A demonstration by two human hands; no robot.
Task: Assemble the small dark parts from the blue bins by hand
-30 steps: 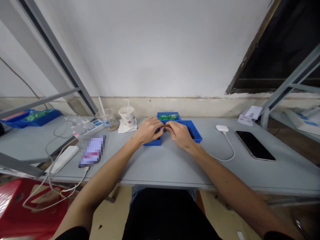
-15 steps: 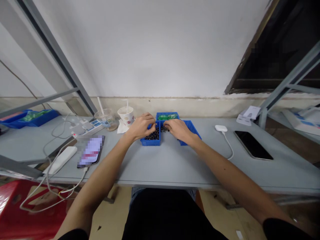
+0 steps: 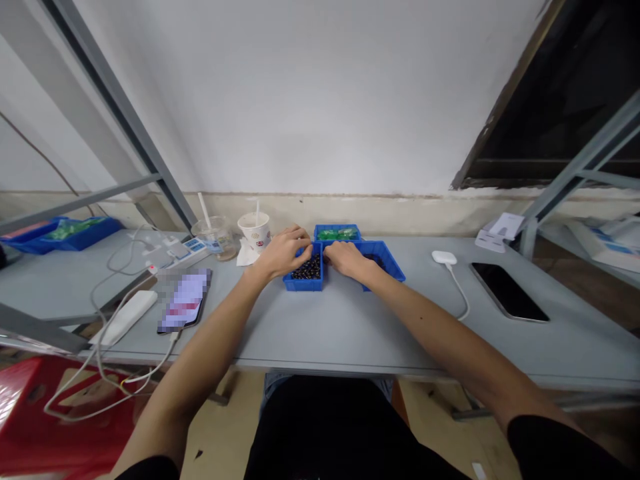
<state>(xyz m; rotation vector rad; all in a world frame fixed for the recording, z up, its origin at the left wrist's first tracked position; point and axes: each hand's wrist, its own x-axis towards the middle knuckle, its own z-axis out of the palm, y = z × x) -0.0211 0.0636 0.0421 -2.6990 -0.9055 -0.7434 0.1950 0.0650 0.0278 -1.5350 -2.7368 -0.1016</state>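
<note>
My left hand [image 3: 286, 253] hovers over the left blue bin [image 3: 304, 285], its fingers curled and thumb close to them. Small dark, shiny pieces [image 3: 309, 268] lie heaped in that bin. Between the two front bins, my right hand [image 3: 346, 257] reaches down beside the left bin's wall with its fingers bent together, hiding the tabletop there. The right blue bin [image 3: 393, 263] also has dark pieces at its bottom, partly covered by my right wrist. Whatever either hand pinches is too small or hidden to make out.
Behind stands a blue bin [image 3: 337, 228] with green packets. To the left are a paper cup [image 3: 254, 230], a clear cup [image 3: 216, 239], a power strip [image 3: 193, 255] and a phone [image 3: 186, 301] on a cable. A white earbud case [image 3: 444, 257] and another phone [image 3: 509, 291] lie right.
My right hand has shifted slightly left and curled lower, covering the dark pieces seen on the table between the bins. My left hand stays nearly in place. The view has shifted a little.
</note>
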